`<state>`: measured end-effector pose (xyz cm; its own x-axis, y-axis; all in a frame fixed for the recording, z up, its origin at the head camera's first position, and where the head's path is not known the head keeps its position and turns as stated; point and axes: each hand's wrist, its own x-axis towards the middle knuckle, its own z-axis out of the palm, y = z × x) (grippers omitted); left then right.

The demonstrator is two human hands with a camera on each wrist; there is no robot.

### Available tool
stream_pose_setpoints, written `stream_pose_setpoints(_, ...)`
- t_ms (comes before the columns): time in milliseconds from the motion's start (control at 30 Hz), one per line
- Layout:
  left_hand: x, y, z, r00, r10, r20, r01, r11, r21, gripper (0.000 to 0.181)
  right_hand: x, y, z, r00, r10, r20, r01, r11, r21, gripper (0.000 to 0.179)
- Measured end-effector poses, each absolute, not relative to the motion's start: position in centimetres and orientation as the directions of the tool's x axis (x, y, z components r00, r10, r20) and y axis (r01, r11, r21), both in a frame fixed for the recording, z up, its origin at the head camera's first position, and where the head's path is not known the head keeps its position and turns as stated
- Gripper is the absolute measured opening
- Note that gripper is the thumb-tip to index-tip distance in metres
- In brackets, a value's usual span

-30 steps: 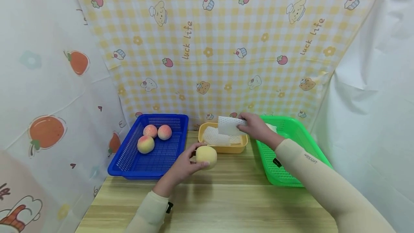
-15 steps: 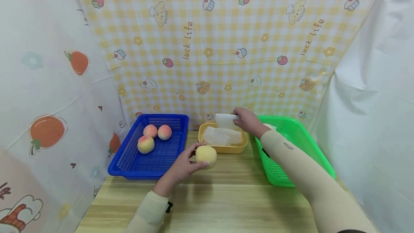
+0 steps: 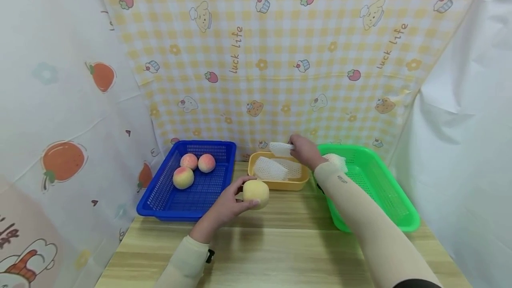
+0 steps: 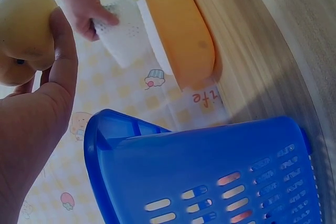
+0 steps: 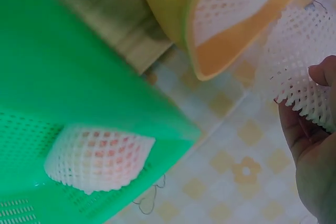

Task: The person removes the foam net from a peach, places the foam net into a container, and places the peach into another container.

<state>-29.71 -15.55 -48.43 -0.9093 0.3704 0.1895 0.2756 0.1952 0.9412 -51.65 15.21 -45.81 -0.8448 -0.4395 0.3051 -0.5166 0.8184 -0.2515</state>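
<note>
In the head view my left hand (image 3: 230, 199) grips a pale yellow peach (image 3: 256, 193) above the table, in front of a small yellow tray (image 3: 286, 185). My right hand (image 3: 306, 151) pinches a white foam fruit net (image 3: 281, 148) by its right end, above the tray's back edge. More white foam nets (image 3: 270, 169) lie in that tray. The right wrist view shows my thumb and fingers on the edge of the held net (image 5: 299, 64). In the left wrist view the peach (image 4: 27, 30) sits between thumb and fingers.
A blue basket (image 3: 160, 211) on the left holds three pink-and-yellow peaches (image 3: 183, 178). On the right stands a green basket (image 3: 400, 203); a net-wrapped peach (image 5: 102, 158) lies in its back corner. A checked cloth (image 3: 280, 83) hangs behind the wooden table (image 3: 272, 252).
My right hand has lifted the foam net slightly up and back, clear of the nets in the tray, and tilted it flatter. The left hand with the peach has stayed nearly still.
</note>
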Motion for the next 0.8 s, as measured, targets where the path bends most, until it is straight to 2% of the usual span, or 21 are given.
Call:
stream_pose_setpoints(167, -29.6, -15.6, -48.3, -0.905, 0.377, 0.195, 0.284, 0.195, 0.939, 0.068, -52.2, 14.4, -47.2, -0.841, -0.485, 0.242, -0.527, 0.835, -0.159, 0.016)
stream_pose_setpoints(400, -29.6, -15.6, -48.0, -0.917, 0.352, 0.188, 0.274, 0.210, 0.939, 0.066, -51.8, 13.3, -47.6, -0.825, -0.564, 0.015, -0.564, 0.824, -0.047, 0.024)
stream_pose_setpoints(567, -29.5, -15.7, -47.9, -0.916, 0.355, 0.185, 0.273, 0.215, 0.938, 0.067, -50.9, 12.9, -46.9, -0.815, -0.546, -0.193, -0.534, 0.837, -0.118, 0.022)
stream_pose_setpoints(667, -29.5, -15.8, -47.9, -0.917, 0.354, 0.184, 0.272, 0.217, 0.938, 0.068, -50.4, 12.7, -46.4, -0.820, -0.501, -0.276, -0.463, 0.865, -0.192, 0.041)
stream_pose_setpoints(800, -29.6, -15.9, -48.1, -0.918, 0.351, 0.185, 0.273, 0.219, 0.937, 0.067, -50.1, 12.4, -46.2, -0.836, -0.453, -0.310, -0.382, 0.886, -0.264, 0.061)
